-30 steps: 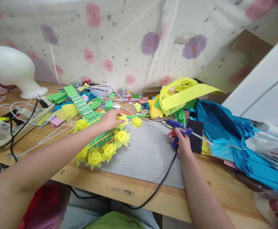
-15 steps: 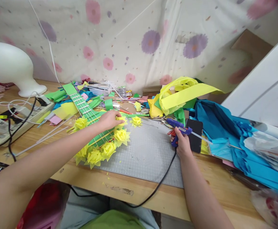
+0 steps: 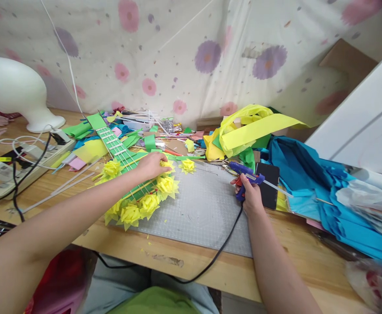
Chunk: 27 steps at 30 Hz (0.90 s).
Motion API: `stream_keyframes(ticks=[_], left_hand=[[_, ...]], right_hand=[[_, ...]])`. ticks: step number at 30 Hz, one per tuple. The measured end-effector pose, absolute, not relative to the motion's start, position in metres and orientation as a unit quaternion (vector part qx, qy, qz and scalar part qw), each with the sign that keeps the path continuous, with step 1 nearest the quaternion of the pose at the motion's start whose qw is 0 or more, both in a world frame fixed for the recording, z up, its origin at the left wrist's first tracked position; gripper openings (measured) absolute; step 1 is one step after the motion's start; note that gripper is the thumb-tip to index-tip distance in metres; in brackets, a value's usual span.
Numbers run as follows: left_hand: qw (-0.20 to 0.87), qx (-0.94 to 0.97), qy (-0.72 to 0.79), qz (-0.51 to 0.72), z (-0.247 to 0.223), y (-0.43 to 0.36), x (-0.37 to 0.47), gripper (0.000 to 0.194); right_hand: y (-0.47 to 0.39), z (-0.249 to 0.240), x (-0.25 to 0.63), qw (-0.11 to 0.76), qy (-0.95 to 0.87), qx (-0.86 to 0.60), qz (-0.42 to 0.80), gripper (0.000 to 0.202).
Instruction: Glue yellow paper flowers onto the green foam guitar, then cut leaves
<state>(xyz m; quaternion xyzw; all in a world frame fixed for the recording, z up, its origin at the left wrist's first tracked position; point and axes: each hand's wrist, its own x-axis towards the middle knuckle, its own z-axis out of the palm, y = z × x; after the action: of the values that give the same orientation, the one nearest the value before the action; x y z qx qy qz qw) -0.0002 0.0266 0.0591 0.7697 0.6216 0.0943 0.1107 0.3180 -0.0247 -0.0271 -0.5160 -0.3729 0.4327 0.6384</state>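
A green paper guitar (image 3: 114, 144) with white strings lies on the left part of the grey cutting mat (image 3: 200, 209). Yellow paper flowers (image 3: 149, 205) line its rounded body. My left hand (image 3: 153, 165) reaches over the body, its fingers closed on a yellow flower at the upper right edge. My right hand (image 3: 248, 192) is wrapped round a blue glue gun (image 3: 247, 174), whose nozzle points left above the mat and whose cable runs down toward me. One loose yellow flower (image 3: 187, 166) sits at the mat's back edge, between my hands.
Paper scraps and sticks (image 3: 164, 139) are heaped along the back. Yellow crepe strips (image 3: 246, 131) and blue paper (image 3: 308, 183) lie to the right, beside a black pad (image 3: 267, 185). A power strip (image 3: 30, 168) with cables and a white foam head (image 3: 14, 89) are at the left.
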Motion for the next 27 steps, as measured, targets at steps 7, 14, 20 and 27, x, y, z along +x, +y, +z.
stream_keyframes(ticks=[7, 14, 20, 27], left_hand=[[0.121, 0.774, 0.616, 0.079, 0.056, 0.032, -0.006, 0.045], [0.109, 0.761, 0.632, 0.1, 0.077, 0.035, -0.008, 0.045], [0.16, 0.775, 0.603, 0.103, 0.078, 0.043, -0.012, 0.028], [0.154, 0.792, 0.586, 0.078, 0.064, 0.045, -0.013, 0.023]], right_hand=[[-0.024, -0.031, 0.32, 0.634, -0.377, -0.519, 0.432, 0.035], [-0.024, -0.029, 0.319, 0.638, -0.374, -0.521, 0.426, 0.035], [-0.022, -0.032, 0.32, 0.643, -0.363, -0.519, 0.43, 0.035], [-0.023, -0.029, 0.318, 0.645, -0.358, -0.524, 0.426, 0.036]])
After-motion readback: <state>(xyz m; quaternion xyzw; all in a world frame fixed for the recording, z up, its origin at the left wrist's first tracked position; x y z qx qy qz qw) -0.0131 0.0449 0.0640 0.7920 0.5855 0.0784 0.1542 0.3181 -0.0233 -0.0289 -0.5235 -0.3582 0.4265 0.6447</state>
